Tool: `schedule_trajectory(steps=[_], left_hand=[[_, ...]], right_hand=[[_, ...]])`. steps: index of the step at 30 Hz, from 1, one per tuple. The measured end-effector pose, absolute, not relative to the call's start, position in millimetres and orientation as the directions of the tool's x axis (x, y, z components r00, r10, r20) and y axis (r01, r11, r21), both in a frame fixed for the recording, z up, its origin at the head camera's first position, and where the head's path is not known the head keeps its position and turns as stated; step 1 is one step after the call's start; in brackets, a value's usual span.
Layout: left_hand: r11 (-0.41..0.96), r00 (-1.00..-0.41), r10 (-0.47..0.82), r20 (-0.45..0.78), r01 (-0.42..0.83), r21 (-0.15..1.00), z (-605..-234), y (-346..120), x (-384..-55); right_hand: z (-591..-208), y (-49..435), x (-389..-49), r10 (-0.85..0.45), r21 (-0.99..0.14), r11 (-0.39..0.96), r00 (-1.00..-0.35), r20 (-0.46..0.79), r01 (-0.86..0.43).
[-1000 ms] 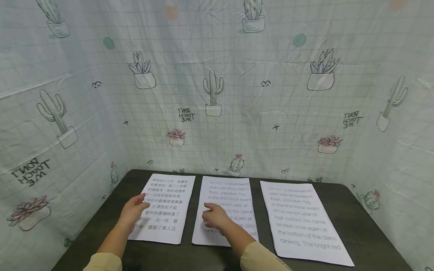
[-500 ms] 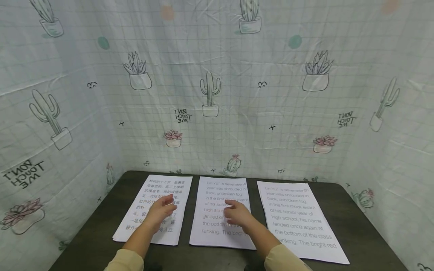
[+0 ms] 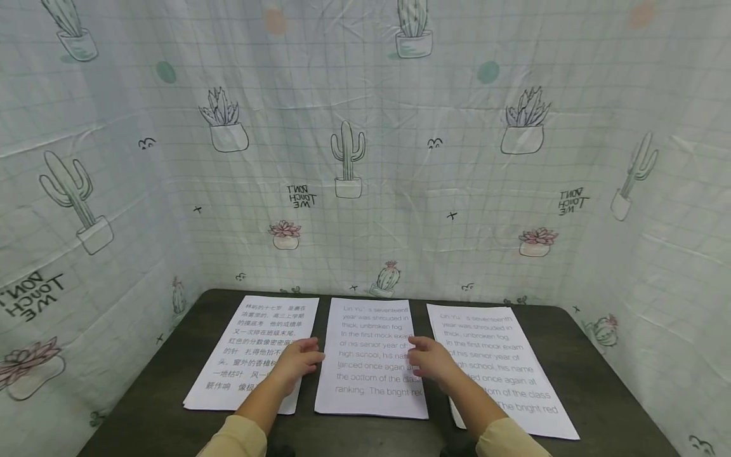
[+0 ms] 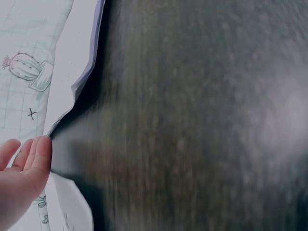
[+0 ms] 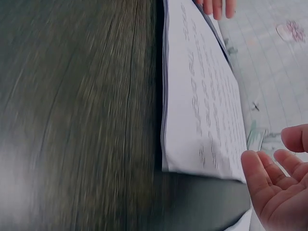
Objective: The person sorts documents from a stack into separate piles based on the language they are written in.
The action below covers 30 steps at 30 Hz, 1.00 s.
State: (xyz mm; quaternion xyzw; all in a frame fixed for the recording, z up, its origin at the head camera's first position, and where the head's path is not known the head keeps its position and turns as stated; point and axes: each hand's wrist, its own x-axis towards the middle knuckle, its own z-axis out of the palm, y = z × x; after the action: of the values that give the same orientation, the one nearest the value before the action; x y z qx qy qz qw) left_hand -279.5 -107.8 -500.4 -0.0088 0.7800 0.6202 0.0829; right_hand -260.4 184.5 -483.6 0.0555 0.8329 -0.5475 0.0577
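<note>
A stack of white paper printed with English text lies in the middle of the dark table. My left hand is at its left edge, over the gap beside a stack printed in Chinese. At the middle stack's right edge is my right hand, its forearm crossing a third stack, also in English. Both hands face each other with fingers loosely extended and grip nothing. Whether the fingertips touch the paper I cannot tell. In the right wrist view, the middle stack shows several layered sheets along its edge.
The dark wooden table extends in front of the stacks. A pale curtain with cactus prints hangs behind the table and along both sides.
Both hands have moved right, the left from over the Chinese stack to the middle stack's left edge, the right from over the middle stack to its right edge. The view has shifted slightly.
</note>
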Motion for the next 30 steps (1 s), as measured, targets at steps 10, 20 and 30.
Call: schedule_trajectory(steps=[10,20,30], left_hand=[[0.265,-0.978,0.048,-0.204,-0.184,0.947,-503,-99,-278],[0.316,-0.973,0.017,-0.232,-0.215,0.924,-509,-94,-276],[0.382,-0.981,-0.025,-0.194,-0.188,0.905,-515,-90,-278]], right_hand=[[-487,207,-255,0.061,-0.900,0.393,-0.982,-0.179,0.189],[-497,209,-252,0.081,-0.903,0.365,-0.974,-0.211,0.226],[-503,206,-249,0.082,-0.897,0.365,-0.969,-0.234,0.248]])
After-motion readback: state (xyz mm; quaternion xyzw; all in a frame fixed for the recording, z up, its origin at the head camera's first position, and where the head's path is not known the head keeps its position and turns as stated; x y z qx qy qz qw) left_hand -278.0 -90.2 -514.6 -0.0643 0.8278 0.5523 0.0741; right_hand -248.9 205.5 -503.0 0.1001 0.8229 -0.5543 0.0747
